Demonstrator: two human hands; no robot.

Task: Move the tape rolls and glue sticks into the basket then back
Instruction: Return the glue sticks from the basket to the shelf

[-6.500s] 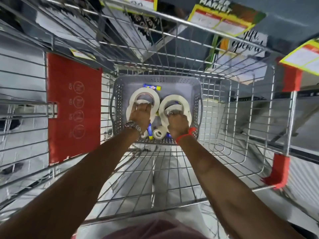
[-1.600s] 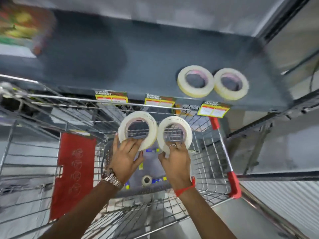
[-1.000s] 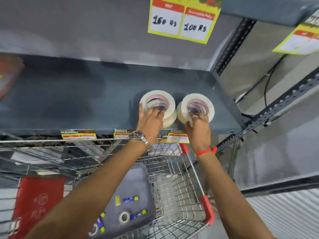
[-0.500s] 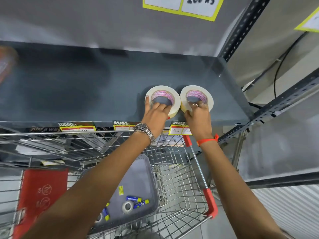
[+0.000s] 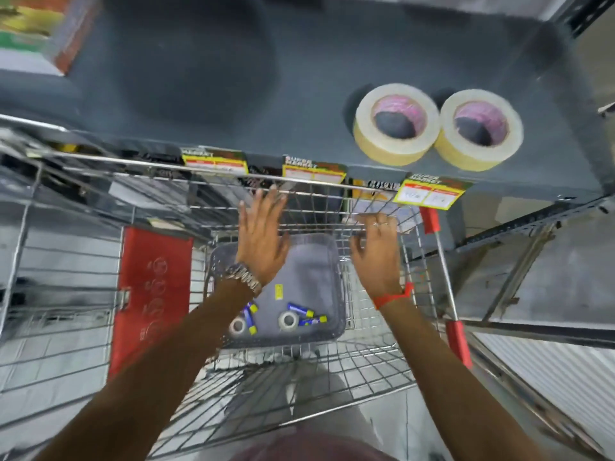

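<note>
Two stacks of wide cream tape rolls stand side by side on the dark shelf, the left stack (image 5: 396,124) touching the right stack (image 5: 479,129). Below, a grey plastic basket (image 5: 312,257) sits inside the wire cart. Two small tape rolls (image 5: 288,320) (image 5: 237,325) and several blue-and-yellow glue sticks (image 5: 301,310) lie at its near end. My left hand (image 5: 263,241) hovers over the basket with fingers spread, holding nothing. My right hand (image 5: 377,251) hangs over the basket's right edge, fingers loosely apart and empty.
The wire shopping cart (image 5: 316,377) surrounds the basket, with a red flap (image 5: 151,294) on its left and red corner guards (image 5: 459,344) on the right. Yellow price labels (image 5: 429,196) line the shelf edge (image 5: 499,186). A colourful box (image 5: 40,24) stands at the shelf's far left.
Both hands have let go of the wide tape rolls on the shelf and dropped back over the basket in the cart. The view has tilted down.
</note>
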